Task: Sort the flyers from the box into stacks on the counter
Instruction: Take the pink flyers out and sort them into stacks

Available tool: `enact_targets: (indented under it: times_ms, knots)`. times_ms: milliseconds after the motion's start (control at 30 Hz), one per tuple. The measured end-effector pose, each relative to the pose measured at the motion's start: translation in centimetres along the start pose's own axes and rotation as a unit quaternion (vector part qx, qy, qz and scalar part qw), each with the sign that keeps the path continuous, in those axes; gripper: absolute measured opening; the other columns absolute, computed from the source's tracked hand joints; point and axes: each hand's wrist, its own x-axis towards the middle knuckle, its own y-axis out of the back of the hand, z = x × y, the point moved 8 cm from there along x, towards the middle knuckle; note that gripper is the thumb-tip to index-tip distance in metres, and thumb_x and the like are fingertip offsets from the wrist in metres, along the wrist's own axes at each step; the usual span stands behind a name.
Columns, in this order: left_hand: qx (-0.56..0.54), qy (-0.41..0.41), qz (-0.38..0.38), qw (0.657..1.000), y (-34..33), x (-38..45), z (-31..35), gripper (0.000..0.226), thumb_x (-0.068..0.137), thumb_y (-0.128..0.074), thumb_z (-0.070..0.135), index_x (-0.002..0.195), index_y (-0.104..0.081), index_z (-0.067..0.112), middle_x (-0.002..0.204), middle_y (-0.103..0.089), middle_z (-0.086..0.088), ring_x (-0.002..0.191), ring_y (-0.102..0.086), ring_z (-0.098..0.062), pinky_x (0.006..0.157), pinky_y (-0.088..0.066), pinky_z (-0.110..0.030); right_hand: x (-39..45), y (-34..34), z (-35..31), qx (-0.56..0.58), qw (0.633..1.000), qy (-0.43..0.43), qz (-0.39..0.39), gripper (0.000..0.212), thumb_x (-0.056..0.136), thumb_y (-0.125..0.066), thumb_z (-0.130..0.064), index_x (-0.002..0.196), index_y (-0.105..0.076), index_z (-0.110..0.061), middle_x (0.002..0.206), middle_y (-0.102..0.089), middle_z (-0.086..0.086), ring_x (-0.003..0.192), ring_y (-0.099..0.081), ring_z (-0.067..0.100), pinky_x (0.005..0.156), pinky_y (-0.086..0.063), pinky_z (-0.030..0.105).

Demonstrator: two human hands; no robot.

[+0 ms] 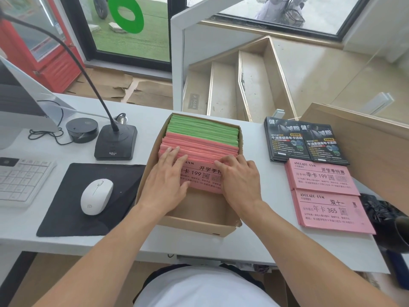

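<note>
Working over desk — box centred, pink flyers upright inside, green flyers behind. Your left hand lies flat on front sheet; right hand pinches its top edge. Match it to 199 stack — lift cleanly, keep edges square.

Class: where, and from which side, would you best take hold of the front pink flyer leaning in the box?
Probably its upper edge, from above. The front pink flyer leans back on the packed pink flyers; the cardboard box walls block its sides. Both the left hand and right hand already rest there.
</note>
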Motion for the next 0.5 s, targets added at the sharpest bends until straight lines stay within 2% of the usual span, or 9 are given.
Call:
enact_targets:
  times_ms: [100,233,400,500]
  knots:
    - [0.0,0.001,-0.003,1.0,-0.04,0.0,0.01,0.074,0.095,-0.065,0.038,0.158,-0.029,0.021,0.169,-0.014,-0.001,0.157,-0.004,-0.017,0.126,-0.015,-0.037,0.12,0.34,0.03,0.027,1.0,-0.005,-0.014,0.026,0.085,-0.064,-0.023,0.107,-0.078,-0.024,0.108,-0.071,-0.001,0.097,-0.063,0.028,0.079,-0.047,0.039]
    - [-0.006,0.005,-0.006,1.0,-0.07,0.0,-0.03,0.074,0.095,-0.066,0.037,0.157,-0.028,0.023,0.169,-0.013,0.0,0.157,-0.002,-0.016,0.127,-0.014,-0.038,-0.01,0.6,0.08,0.043,0.999,-0.01,-0.007,0.016,0.081,-0.077,-0.021,0.096,-0.079,-0.025,0.1,-0.068,0.0,0.095,-0.06,0.027,0.077,-0.045,0.039]
    - [-0.018,0.01,-0.007,1.0,-0.18,0.02,-0.07,0.072,0.096,-0.066,0.034,0.157,-0.029,0.023,0.17,-0.011,0.001,0.157,-0.001,-0.015,0.124,-0.013,-0.034,-0.12,0.41,-0.16,0.037,0.999,0.005,-0.007,0.017,0.083,-0.076,-0.017,0.092,-0.08,-0.031,0.085,-0.071,-0.006,0.086,-0.061,0.023,0.076,-0.039,0.037]
    - [-0.025,0.011,-0.01,1.0,-0.34,0.03,-0.22,0.071,0.096,-0.065,0.034,0.157,-0.03,0.022,0.17,-0.008,0.003,0.157,0.001,-0.013,0.124,-0.016,-0.035,-0.4,0.47,-0.04,0.032,0.999,0.011,0.001,0.021,0.082,-0.078,-0.018,0.096,-0.08,-0.032,0.089,-0.075,-0.006,0.084,-0.064,0.024,0.073,-0.041,0.037]
